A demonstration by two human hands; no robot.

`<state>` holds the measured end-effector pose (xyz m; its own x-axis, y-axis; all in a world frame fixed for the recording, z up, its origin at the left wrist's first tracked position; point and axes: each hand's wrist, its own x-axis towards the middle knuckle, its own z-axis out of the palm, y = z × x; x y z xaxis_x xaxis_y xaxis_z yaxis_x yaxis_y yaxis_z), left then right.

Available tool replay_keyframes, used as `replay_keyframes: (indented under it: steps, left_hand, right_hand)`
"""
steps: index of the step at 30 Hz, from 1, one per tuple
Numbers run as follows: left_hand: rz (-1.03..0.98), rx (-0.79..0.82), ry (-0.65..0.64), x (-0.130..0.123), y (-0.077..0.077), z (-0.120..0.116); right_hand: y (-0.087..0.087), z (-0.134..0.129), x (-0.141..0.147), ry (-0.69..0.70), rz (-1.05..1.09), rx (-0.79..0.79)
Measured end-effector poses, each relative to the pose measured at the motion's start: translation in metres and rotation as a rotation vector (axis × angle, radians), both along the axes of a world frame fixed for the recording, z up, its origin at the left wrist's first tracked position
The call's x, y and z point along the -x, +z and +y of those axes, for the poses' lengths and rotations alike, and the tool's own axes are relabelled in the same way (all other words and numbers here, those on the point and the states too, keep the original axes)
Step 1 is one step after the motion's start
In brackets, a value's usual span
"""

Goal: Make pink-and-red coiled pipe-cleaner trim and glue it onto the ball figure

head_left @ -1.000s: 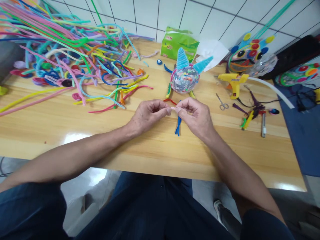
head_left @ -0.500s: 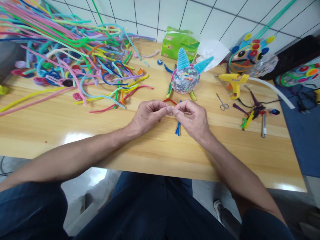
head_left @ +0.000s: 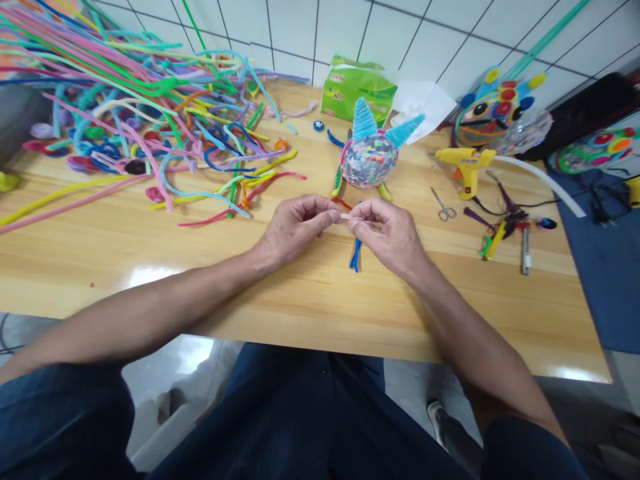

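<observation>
Between my two hands is a short pale pink strip that looks like a pipe cleaner (head_left: 345, 216). My left hand (head_left: 305, 230) pinches one end between thumb and finger. The other end is pinched by my right hand (head_left: 385, 233), a small gap from the left. Beneath the right fingertips lies a blue pipe cleaner (head_left: 355, 257) on the table, its upper part hidden. A red pipe cleaner (head_left: 341, 202) shows just behind the fingers. Beyond it stands a clear ball-like figure (head_left: 369, 162) filled with bright bits, with light-blue pipe-cleaner ears (head_left: 365, 120).
Tangled pipe cleaners (head_left: 150, 127) cover the table's left. Behind the figure sits a green tissue pack (head_left: 357, 90). To the right are small scissors (head_left: 447, 213), a yellow glue gun (head_left: 466, 167), a cutter knife (head_left: 525, 250) and a decorated figure (head_left: 480, 120).
My fingertips have drawn slightly apart, and more of the pale pink strip shows between them. The things on the table have stayed in place.
</observation>
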<state>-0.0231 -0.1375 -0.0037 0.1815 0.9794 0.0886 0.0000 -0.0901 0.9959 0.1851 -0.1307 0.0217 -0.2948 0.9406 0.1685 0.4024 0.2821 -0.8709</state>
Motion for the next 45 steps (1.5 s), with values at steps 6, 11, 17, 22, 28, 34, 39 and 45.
replay_keyframes:
  steps: [6,11,17,22,28,34,39,45]
  left_hand:
    - [0.054,-0.082,0.014,-0.001,-0.002,-0.001]
    - [0.204,-0.200,0.027,0.001,0.000,-0.007]
    - [0.304,-0.266,0.006,0.003,-0.001,-0.011]
    - [0.237,-0.219,-0.008,0.001,-0.004,-0.010]
    - [0.072,-0.016,-0.012,-0.001,0.003,-0.004]
    - [0.024,0.014,-0.052,0.000,0.002,-0.001]
    - [0.067,0.008,-0.034,-0.001,-0.001,-0.002]
    - [0.183,-0.126,-0.033,0.002,0.003,-0.005]
  right_hand:
    - [0.002,-0.001,-0.002,-0.029,-0.041,-0.073]
    - [0.003,-0.003,0.000,-0.019,-0.085,-0.112]
    - [0.001,-0.005,0.004,-0.012,-0.103,-0.139]
    - [0.000,-0.006,0.005,0.005,-0.060,-0.112]
    - [-0.001,-0.001,0.002,-0.018,0.071,0.039]
    - [0.001,-0.001,0.001,-0.025,0.023,0.038]
    - [0.005,-0.004,0.002,-0.004,-0.030,0.007]
    - [0.005,-0.004,0.001,0.027,-0.066,-0.028]
